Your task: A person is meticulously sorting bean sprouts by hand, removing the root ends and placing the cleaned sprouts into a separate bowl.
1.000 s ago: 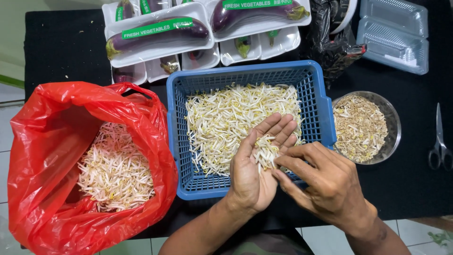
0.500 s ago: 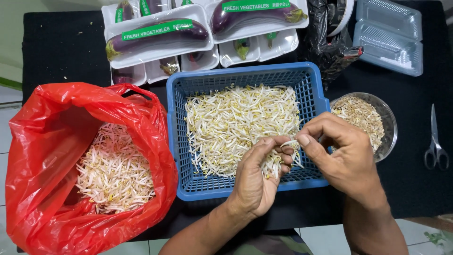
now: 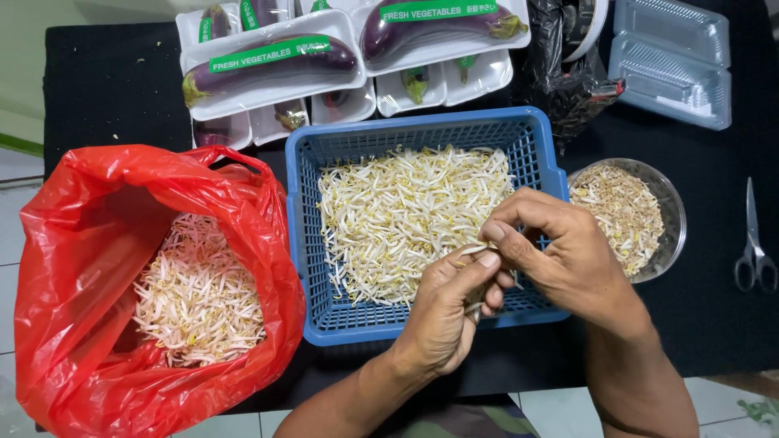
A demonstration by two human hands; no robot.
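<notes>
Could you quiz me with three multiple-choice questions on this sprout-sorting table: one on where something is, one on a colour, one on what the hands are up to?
1. Where do the scissors lie?
A. Inside the blue basket
B. At the table's right edge, beyond the metal bowl
C. On the red bag

2. What colour is the bag that holds loose bean sprouts?
A. Red
B. Green
C. White

3. What are the two hands doing?
A. Resting flat on the table
B. Lifting the basket by its rim
C. Pinching a sprout together over the basket

Answers:
1 B: the scissors lie on the dark cloth to the right of the metal bowl.
2 A: the bag left of the blue basket is bright red.
3 C: the left hand and right hand meet fingertip to fingertip on a sprout.
</notes>
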